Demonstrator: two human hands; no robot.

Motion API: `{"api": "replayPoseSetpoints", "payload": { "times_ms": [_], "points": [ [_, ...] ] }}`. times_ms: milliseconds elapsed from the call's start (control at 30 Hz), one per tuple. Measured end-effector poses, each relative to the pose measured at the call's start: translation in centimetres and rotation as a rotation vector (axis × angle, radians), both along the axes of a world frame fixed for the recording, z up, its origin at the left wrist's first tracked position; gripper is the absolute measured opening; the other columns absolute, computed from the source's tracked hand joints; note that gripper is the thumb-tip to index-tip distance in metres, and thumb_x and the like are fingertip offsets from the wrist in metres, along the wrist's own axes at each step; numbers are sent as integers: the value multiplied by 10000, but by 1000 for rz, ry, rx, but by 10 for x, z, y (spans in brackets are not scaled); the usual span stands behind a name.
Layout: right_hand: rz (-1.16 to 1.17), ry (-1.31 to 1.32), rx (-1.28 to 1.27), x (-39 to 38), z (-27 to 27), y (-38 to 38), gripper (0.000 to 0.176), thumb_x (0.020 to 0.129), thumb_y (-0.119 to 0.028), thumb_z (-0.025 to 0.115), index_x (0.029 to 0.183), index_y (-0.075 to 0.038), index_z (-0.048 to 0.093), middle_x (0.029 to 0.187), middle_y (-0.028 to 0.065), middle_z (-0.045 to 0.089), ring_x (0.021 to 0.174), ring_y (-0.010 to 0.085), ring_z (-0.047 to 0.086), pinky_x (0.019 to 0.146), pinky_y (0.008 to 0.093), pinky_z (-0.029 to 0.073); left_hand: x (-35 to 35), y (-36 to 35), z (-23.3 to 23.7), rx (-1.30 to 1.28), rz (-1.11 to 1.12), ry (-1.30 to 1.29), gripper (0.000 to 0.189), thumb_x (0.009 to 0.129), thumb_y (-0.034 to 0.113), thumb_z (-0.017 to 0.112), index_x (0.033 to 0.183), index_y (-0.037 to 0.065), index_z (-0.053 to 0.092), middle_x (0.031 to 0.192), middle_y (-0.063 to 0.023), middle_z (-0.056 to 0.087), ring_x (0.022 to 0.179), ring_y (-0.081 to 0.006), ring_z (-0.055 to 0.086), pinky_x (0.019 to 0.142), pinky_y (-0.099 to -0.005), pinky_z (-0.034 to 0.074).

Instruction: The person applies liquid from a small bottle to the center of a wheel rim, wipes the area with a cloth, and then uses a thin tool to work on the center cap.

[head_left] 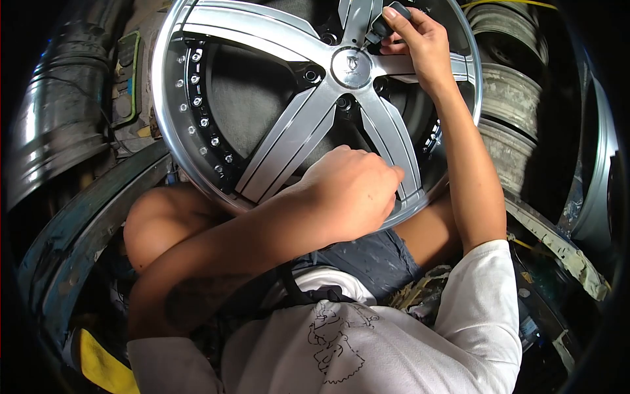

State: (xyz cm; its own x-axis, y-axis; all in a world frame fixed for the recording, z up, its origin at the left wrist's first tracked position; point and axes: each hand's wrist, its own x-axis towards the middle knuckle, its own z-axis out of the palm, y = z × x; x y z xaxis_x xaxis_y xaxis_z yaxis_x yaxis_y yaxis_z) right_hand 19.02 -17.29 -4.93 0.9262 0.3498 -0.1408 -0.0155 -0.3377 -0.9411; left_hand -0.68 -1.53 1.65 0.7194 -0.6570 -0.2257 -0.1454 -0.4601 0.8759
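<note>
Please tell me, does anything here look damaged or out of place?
The silver wheel looks sound. One thing stands out: the dark rim at lower right, whose pale coating is cracked and flaking along its edge. The left hand grips the wheel's lower spoke; the right hand holds a dark-handled tool at the centre cap.

No legible text, number or brand found. Round silver centre cap (pixel 350 65) of the polished five-spoke alloy wheel (pixel 289 131) carries a small crest emblem, too small to read. White cotton shirt (pixel 394 354) shows a black line drawing only.
</note>
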Motion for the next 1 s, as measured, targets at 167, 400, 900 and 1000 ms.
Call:
{"api": "replayPoseSetpoints", "payload": {
  "times_ms": [167,400,900,1000],
  "points": [
    [-27,11,-24,5,-2,2,168,976,-199,715,994,-34,687,788,-4,663,617,65,610,577,219,518,0,0,-1,6,-1,-1,184,946,182,632,998,9,667,932,-189,721,909,-394,704,822,-500,551],
    [-11,8,-31,6,-1,1,169,974,-190,715,997,-24,693,787,0,665,620,66,617,586,220,532,-1,0,-2,7,5,-10,177,940,180,634,980,10,664,926,-187,723,886,-392,706,806,-498,555],
    [-9,25,-4,7,-5,0,193,973,-195,720,1036,-14,690,796,6,664,638,69,625,588,227,553,-2,-1,-6,-2,24,-25,174,937,183,638,968,14,666,909,-177,722,880,-386,707,815,-494,553],
    [-10,13,-24,6,-1,2,200,975,-197,719,1039,-10,688,796,10,665,640,71,627,591,229,557,-2,0,-4,6,18,-16,176,937,187,640,972,16,666,906,-177,721,877,-387,707,819,-494,552]
  ]
}}
